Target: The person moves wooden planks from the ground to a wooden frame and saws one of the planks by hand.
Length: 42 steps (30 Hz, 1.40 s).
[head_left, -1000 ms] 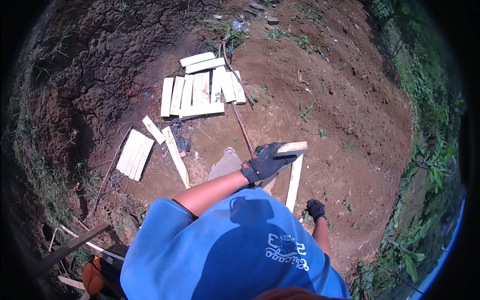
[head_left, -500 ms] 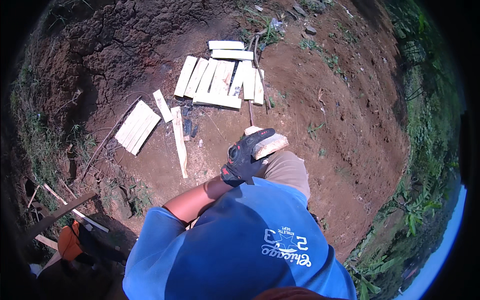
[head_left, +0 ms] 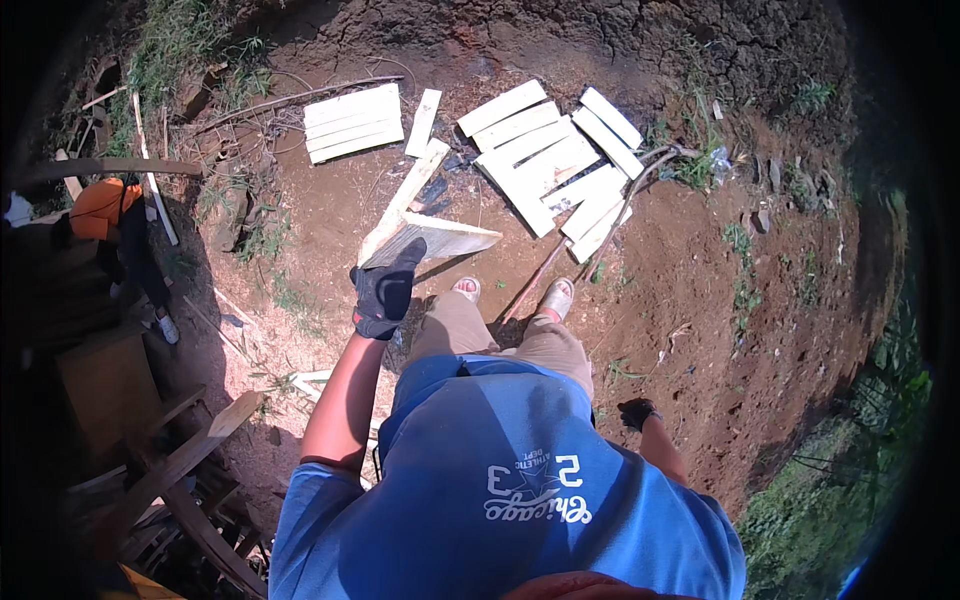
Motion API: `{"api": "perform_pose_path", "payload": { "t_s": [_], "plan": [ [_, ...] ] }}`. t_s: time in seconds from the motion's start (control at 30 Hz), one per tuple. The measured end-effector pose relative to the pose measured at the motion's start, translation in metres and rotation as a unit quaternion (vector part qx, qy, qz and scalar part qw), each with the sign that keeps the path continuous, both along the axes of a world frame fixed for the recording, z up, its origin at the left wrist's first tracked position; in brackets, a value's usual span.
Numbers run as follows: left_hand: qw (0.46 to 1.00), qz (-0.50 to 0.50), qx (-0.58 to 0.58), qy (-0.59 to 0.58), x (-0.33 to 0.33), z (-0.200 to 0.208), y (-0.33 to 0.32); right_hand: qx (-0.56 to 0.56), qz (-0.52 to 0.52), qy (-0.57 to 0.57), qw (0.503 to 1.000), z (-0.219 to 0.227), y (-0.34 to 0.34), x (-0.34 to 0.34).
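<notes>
My left hand (head_left: 385, 292), in a black glove, is stretched out to the front left and closed around one end of a pale wooden plank (head_left: 450, 238). The plank is held above the ground and points rightward, tapering in view toward its far end. Behind it a long narrow wooden strip (head_left: 408, 190) lies on the soil, its lower part overlapped by the held plank. My right hand (head_left: 637, 412), also black-gloved, hangs out at my right side over bare earth. Its fingers look loosely apart, and nothing shows in them.
Several planks (head_left: 515, 145) lie side by side ahead, with a neat plank group (head_left: 355, 122) farther left and a short plank (head_left: 423, 122) between. A bent branch (head_left: 635, 195) crosses the right end. Left, a person in orange (head_left: 100, 210) bends near timber (head_left: 205, 445).
My left hand has swung leftward and away from my body with the plank. My right hand has come into view. The view has turned, showing my feet and more timber at left.
</notes>
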<state>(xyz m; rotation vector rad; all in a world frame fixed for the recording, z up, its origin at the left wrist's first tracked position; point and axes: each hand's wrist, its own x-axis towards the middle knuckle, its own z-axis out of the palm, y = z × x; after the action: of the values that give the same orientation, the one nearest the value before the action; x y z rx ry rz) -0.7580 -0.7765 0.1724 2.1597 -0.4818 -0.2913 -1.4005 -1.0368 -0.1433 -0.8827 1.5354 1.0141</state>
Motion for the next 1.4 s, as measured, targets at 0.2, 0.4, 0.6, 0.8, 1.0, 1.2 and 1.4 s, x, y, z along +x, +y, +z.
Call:
{"api": "perform_pose_path", "payload": {
  "t_s": [0.2,0.4,0.6,0.8,1.0,1.2,1.4],
  "plan": [
    [0.943,0.313,-0.11,0.026,-0.004,-0.028,0.024,-0.378,0.324,-0.113,0.86,0.034,-0.22,0.229],
    [0.856,0.474,-0.201,-0.049,0.027,-0.058,0.034,-0.414,0.305,-0.141,0.846,-0.09,-0.212,0.36],
    [0.875,0.447,0.096,-0.161,0.066,-0.072,0.098,-0.351,0.289,-0.167,0.875,-0.253,-0.139,0.46],
    [0.857,0.38,0.261,-0.23,0.089,-0.064,0.086,-0.332,0.439,-0.174,0.817,-0.409,-0.095,0.535],
    [0.843,0.387,0.321,-0.19,0.099,-0.047,0.093,-0.517,0.487,-0.19,0.678,-0.522,-0.065,0.538],
    [0.42,-0.027,0.803,-0.422,0.076,-0.014,0.108,-0.295,0.472,-0.223,0.8,-0.431,-0.08,0.565],
    [0.818,0.206,0.453,-0.287,0.029,-0.045,0.0,0.068,0.172,-0.335,0.924,-0.278,-0.043,0.495]
  ]
}}
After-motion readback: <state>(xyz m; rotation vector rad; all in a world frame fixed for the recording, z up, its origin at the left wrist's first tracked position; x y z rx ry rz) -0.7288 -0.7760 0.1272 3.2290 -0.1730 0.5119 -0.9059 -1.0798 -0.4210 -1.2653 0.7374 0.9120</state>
